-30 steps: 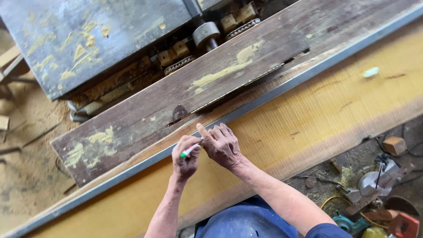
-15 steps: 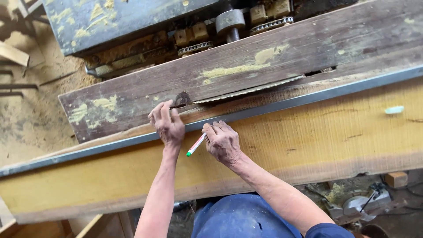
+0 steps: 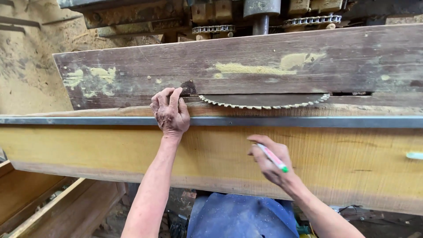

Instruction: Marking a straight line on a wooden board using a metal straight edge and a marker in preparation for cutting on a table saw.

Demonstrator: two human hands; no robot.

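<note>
Blue trousers: nearest, bottom centre, dusted with sawdust.
Wooden frame: near left, below the plank.
Right hand: over the plank's near half, right of centre; fingers closed on the pen.
Pen: white and pink, green tip pointing right and near, lying across the right palm.
Plank: wide, yellow, running left to right under both hands; a pale green piece, possibly chalk, lies at its right end.
Straightedge: grey metal strip along the plank's far edge.
Left hand: pressed flat over the straightedge, fingers together, fingertips reaching the dark board; it grasps nothing.
Saw blade: toothed rim showing just right of the left hand.
Dark board: weathered, sawdust-smeared, beyond the blade.
Machine: chains and a roller, farthest.
</note>
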